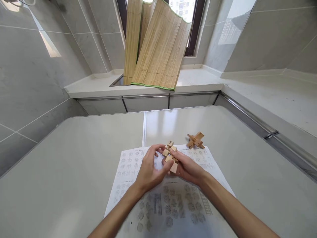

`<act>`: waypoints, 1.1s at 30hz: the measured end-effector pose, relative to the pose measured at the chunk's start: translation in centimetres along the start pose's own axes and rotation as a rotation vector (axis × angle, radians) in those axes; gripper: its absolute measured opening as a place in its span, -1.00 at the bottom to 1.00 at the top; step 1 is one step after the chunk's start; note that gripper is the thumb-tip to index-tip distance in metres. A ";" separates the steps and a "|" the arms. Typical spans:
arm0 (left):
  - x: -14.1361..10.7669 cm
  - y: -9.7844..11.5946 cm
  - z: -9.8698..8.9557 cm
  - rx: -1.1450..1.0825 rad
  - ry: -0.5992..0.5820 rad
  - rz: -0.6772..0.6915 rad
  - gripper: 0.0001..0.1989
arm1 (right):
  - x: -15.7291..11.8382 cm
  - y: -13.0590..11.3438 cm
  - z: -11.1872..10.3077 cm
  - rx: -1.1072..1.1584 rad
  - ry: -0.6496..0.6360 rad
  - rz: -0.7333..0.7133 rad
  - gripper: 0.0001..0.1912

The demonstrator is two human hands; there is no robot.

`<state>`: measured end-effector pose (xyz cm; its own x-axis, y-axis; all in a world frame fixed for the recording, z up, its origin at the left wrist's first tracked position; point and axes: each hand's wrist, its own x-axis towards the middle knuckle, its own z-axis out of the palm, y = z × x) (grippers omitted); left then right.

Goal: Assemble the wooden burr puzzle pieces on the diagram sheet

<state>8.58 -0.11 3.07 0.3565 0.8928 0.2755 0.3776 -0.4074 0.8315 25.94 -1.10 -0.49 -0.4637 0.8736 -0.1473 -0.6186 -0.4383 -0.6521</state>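
Together, 2 hands (pixel 151 168) (pixel 187 166) holding 1 puzzle (pixel 169 158), 1 wooden cross (pixel 196 141)

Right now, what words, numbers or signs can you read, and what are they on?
"3": on the pale wooden interlocking-block puzzle.
Dark marks on the brown wooden cross-shaped puzzle: too small to read.
Printed lines on the white paper sheet with grey drawings: too small and blurred to read.

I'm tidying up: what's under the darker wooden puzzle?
The darker puzzle sits over the pale table and the far edge of the printed paper; anything beneath is hidden.
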 end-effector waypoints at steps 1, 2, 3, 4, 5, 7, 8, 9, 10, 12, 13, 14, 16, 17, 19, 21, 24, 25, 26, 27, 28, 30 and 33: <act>0.1 -0.1 -0.2 -0.034 -0.004 -0.050 -0.63 | 0.0 -0.2 -0.3 -0.017 -0.006 0.021 -0.63; 0.3 -0.2 -0.4 -0.066 -0.005 -0.101 -0.63 | 0.0 -0.4 -0.5 -0.032 -0.011 0.042 -0.62; 0.4 -0.3 -0.5 -0.098 -0.004 -0.150 -0.61 | -0.1 -0.5 -0.7 -0.044 -0.019 0.060 -0.60; 0.6 -0.4 -0.7 -0.131 -0.011 -0.194 -0.57 | -0.1 -0.7 -0.8 -0.054 -0.030 0.073 -0.60; 0.8 -0.5 -0.9 -0.167 -0.034 -0.230 -0.54 | -0.2 -0.9 -0.8 -0.063 -0.041 0.083 -0.59; 1.1 -0.6 -1.3 -0.246 -0.122 -0.274 -0.47 | -0.5 -1.2 -0.6 -0.094 -0.073 0.100 -0.58; 1.2 -0.7 -1.4 -0.277 -0.169 -0.287 -0.47 | -0.6 -1.3 -0.5 -0.113 -0.095 0.112 -0.58; 1.3 -0.8 -1.5 -0.296 -0.204 -0.295 -0.47 | -0.7 -1.4 -0.3 -0.134 -0.113 0.127 -0.57; 1.4 -1.0 -1.6 -0.305 -0.224 -0.296 -0.48 | -0.8 -1.4 -0.2 -0.152 -0.124 0.143 -0.56; 1.4 -1.2 -1.5 -0.324 -0.238 -0.284 -0.52 | -0.8 -1.3 0.0 -0.179 -0.126 0.178 -0.56; 1.3 -1.3 -1.3 -0.341 -0.243 -0.281 -0.54 | -0.8 -1.2 0.0 -0.184 -0.119 0.193 -0.56; 1.3 -1.5 -1.2 -0.368 -0.248 -0.284 -0.56 | -0.8 -1.1 0.0 -0.184 -0.114 0.206 -0.56; 1.1 -1.7 -0.9 -0.433 -0.246 -0.320 -0.59 | -0.6 -0.9 -0.1 -0.169 -0.115 0.221 -0.55; 1.1 -1.9 -0.9 -0.459 -0.231 -0.351 -0.60 | -0.6 -0.8 -0.1 -0.158 -0.115 0.221 -0.54; 1.0 -2.3 -1.0 -0.486 -0.178 -0.409 -0.63 | -0.6 -0.6 -0.1 -0.139 -0.096 0.217 -0.53; 1.0 -2.8 -1.4 -0.490 -0.104 -0.436 -0.66 | -0.5 -0.6 0.0 -0.114 -0.037 0.203 -0.52; 1.0 -3.5 -2.5 -0.506 -0.040 -0.412 -0.70 | -0.4 -0.5 0.1 -0.057 0.097 0.143 -0.54; 0.9 -3.7 -2.8 -0.526 -0.034 -0.401 -0.71 | -0.4 -0.4 0.1 -0.038 0.136 0.119 -0.55; 0.8 -3.9 -3.1 -0.556 -0.032 -0.396 -0.72 | -0.3 -0.4 0.1 -0.024 0.165 0.101 -0.55; 0.7 -3.9 -3.4 -0.593 -0.033 -0.398 -0.73 | -0.2 -0.3 0.1 -0.014 0.186 0.089 -0.56; 0.6 -4.0 -3.5 -0.637 -0.038 -0.408 -0.75 | -0.2 -0.3 0.0 -0.010 0.201 0.080 -0.57; 0.4 -3.9 -3.6 -0.734 -0.059 -0.441 -0.76 | -0.1 -0.2 0.0 -0.027 0.231 0.053 -0.61; 0.5 -3.7 -3.3 -0.874 -0.074 -0.502 -0.75 | -0.3 -0.2 -0.1 -0.079 0.254 0.023 -0.65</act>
<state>4.55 2.45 1.75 0.3915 0.8961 -0.2092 -0.2498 0.3223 0.9131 26.25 -1.26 -0.39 -0.2965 0.8931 -0.3383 -0.5541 -0.4494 -0.7008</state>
